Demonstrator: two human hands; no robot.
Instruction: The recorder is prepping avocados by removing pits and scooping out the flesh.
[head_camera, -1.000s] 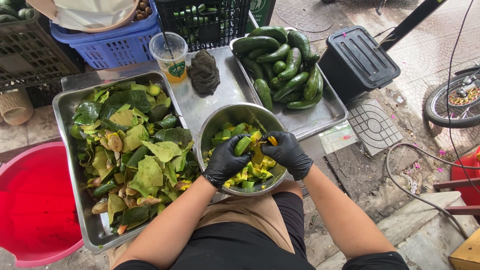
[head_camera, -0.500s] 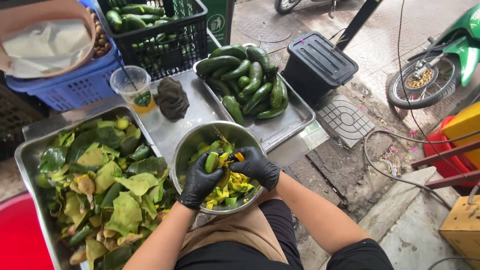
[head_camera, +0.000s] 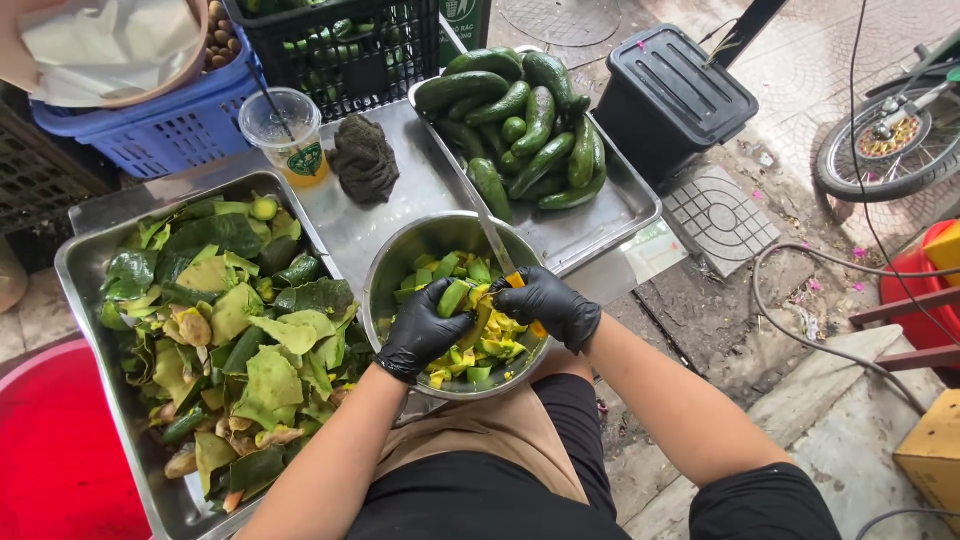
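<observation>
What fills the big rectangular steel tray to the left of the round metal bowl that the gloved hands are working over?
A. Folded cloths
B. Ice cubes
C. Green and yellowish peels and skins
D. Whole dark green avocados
C: the rectangular steel tray beside the round metal bowl is heaped with green and yellowish peels; the whole dark green avocados lie in another tray farther back.

Both forearms are bare and extend forward from the lower frame edge, converging at the hands. Left hand (head_camera: 422, 330): black glove, fingers curled inward in a closed grip. Right hand (head_camera: 550, 303): black glove, fingers bent downward, knuckles up, closed grip.
</observation>
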